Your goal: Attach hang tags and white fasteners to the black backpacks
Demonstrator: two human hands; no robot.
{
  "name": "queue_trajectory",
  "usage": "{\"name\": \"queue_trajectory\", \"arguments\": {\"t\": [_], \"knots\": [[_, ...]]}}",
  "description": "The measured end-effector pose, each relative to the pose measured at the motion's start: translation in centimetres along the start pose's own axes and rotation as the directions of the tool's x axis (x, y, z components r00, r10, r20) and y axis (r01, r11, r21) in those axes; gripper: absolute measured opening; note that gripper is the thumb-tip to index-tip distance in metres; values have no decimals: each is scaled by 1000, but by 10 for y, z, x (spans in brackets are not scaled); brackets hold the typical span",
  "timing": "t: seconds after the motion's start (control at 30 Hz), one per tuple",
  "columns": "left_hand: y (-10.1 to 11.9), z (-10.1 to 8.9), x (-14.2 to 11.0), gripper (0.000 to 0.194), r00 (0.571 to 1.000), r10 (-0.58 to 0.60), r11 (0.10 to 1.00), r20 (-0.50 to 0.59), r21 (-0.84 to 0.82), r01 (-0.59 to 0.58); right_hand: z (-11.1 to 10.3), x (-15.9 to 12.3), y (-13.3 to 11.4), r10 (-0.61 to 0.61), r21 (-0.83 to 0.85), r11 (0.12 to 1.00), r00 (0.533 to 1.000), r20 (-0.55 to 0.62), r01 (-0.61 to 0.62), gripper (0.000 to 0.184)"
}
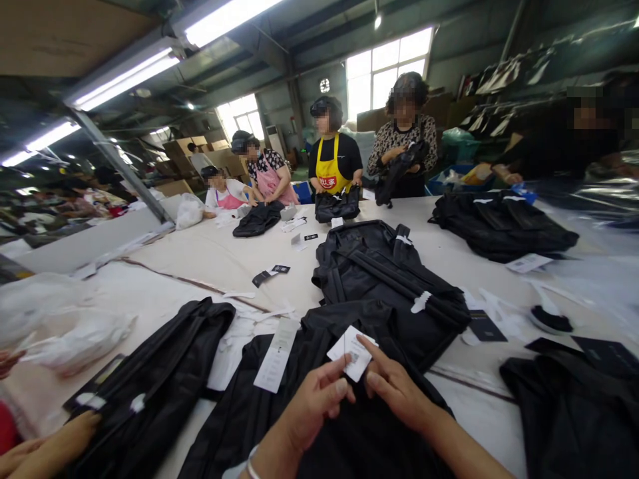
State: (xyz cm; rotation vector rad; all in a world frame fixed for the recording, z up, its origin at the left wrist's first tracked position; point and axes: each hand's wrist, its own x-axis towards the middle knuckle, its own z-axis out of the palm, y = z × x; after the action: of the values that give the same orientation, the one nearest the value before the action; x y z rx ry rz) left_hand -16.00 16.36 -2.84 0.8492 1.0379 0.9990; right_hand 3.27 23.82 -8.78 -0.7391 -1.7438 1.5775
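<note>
Left hand (pixel 317 402) and right hand (pixel 399 392) meet at a white card (pixel 344 342) above a black bag (pixel 344 439). Whether either pinches it cannot be told; handling appears unfinished.

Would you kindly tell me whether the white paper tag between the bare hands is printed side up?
Printed side up: dark markings show on the white paper tag between the left hand and right hand.

A black fabric bag (pixel 359 432) is lying slack and creased; over the bag's upper part, a small white paper label (pixel 347 346) is slanting, its printed square code facing up.
</note>
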Motion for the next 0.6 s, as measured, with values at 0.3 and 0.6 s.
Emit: {"name": "queue_trajectory", "arguments": {"t": [0.3, 0.6], "knots": [[7, -16, 7, 40, 895, 153, 891, -419, 450, 58, -24, 26, -3, 396, 571, 813, 829, -395, -116, 58], [20, -76, -40, 71, 661, 186, 931, -727, -85, -355, -59, -55, 18, 371, -22, 868, 677, -635, -496, 50]]}}
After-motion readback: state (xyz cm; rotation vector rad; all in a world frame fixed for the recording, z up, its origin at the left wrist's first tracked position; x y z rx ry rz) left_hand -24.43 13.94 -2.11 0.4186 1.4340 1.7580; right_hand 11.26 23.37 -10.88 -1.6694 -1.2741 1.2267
